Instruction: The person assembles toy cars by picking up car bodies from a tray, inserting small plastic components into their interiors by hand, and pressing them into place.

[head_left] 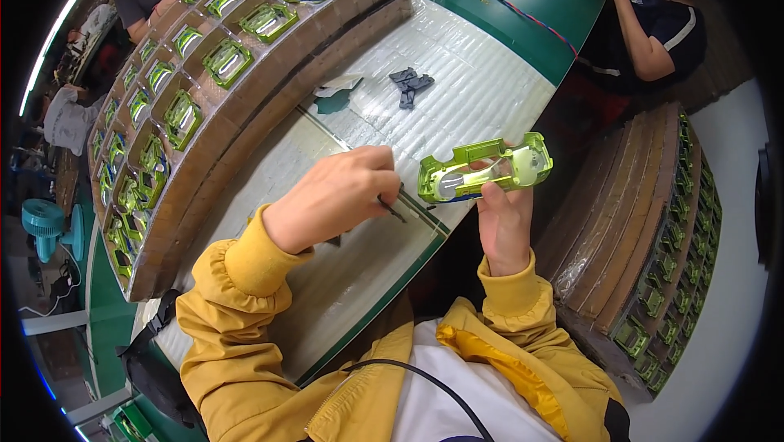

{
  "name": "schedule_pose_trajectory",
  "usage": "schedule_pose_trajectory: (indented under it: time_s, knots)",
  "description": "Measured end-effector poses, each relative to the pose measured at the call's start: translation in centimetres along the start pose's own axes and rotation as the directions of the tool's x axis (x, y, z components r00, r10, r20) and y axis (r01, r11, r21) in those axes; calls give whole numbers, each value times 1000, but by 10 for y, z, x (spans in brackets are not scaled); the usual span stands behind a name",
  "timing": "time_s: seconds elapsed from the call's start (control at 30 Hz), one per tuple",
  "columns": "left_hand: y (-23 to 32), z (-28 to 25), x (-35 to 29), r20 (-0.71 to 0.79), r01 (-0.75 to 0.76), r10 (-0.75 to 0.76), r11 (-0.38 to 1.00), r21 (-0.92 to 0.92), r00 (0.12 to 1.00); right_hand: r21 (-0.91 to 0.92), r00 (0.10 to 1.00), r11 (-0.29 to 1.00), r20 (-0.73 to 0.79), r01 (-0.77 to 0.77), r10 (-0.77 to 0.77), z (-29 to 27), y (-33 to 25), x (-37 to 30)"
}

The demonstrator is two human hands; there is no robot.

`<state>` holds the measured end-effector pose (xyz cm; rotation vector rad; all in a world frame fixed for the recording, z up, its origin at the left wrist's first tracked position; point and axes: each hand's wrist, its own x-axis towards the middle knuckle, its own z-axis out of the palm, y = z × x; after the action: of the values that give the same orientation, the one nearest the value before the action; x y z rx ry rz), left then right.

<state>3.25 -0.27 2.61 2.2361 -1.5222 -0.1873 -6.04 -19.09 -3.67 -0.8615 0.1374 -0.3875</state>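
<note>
In my right hand [504, 229] is a bright green plastic toy car body shell [487, 168], tilted over the table edge with its hollow inside toward me. My thumb presses on its near side and the other fingers go behind it. Just left of the shell, my left hand [339, 193] is closed in a pinch on a small dark plastic piece [392, 208], which sticks out below the fingertips. The two hands are apart. Several similar dark grey pieces [411, 86] lie in a small pile beyond my hands on the foam-covered table.
A large divided cardboard tray [237, 127] full of green shells stands at the left. More stacked trays [621, 213] rise at the right. Scraps [333, 97] lie beside the left tray. A red-blue cable [514, 9] crosses the green tabletop [490, 21]. Two other people sit across and at far right.
</note>
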Motion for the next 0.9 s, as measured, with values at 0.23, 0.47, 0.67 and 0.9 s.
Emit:
schedule_pose_trajectory:
  time_s: [0.23,0.47,0.67,0.9]
  knots:
    - [4,4,5,-495,93,-151,986,-141,856,8,992,993,44,-116,116,22,-1,-12]
    - [2,10,8,-461,3,102,975,222,882,1,913,949,272,-315,303,36,12,-19]
    - [-2,10,7,-364,-69,108,991,118,925,-47,909,957,302,-287,287,33,8,-13]
    - [-8,2,8,-351,-60,-36,964,-259,936,11,903,960,341,-281,261,29,6,-11]
